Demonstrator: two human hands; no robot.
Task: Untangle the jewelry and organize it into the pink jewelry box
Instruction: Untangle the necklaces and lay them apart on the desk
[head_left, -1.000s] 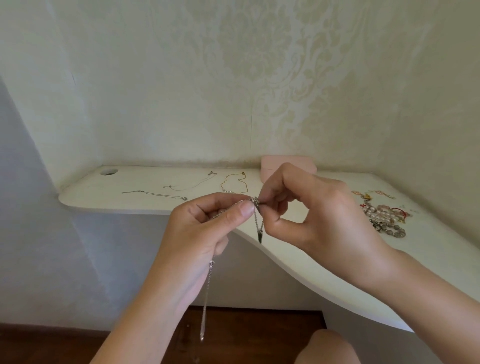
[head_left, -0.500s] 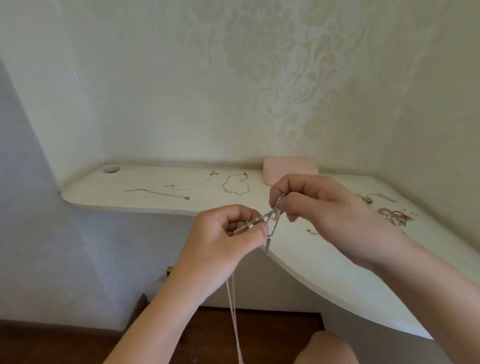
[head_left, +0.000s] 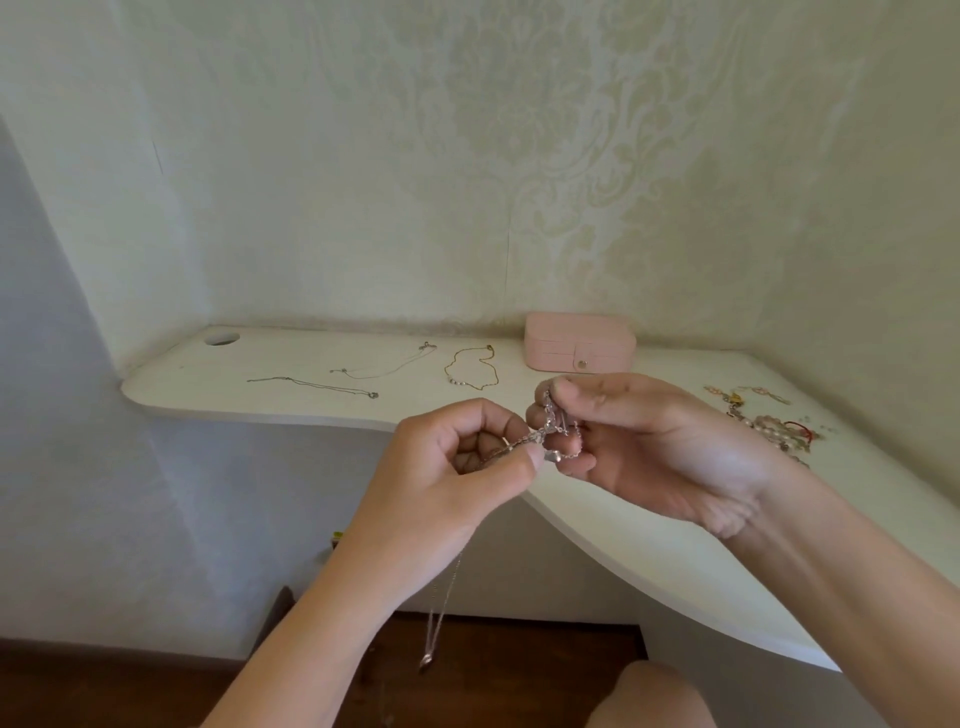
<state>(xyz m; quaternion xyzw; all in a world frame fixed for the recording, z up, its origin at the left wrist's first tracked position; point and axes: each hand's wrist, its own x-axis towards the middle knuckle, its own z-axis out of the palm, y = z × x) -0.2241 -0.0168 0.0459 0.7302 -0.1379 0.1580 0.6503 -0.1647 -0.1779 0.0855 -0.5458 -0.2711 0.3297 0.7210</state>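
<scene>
Since half a second ago, our right hand (head_left: 654, 447) turns palm-up, pinching the silver chain's (head_left: 550, 439) knot; our left hand (head_left: 441, 483) pinches it at nine o'clock, tail dangling toward six. At twelve, nearer our right, sits the shut pink jewelry box (head_left: 579, 343).
</scene>
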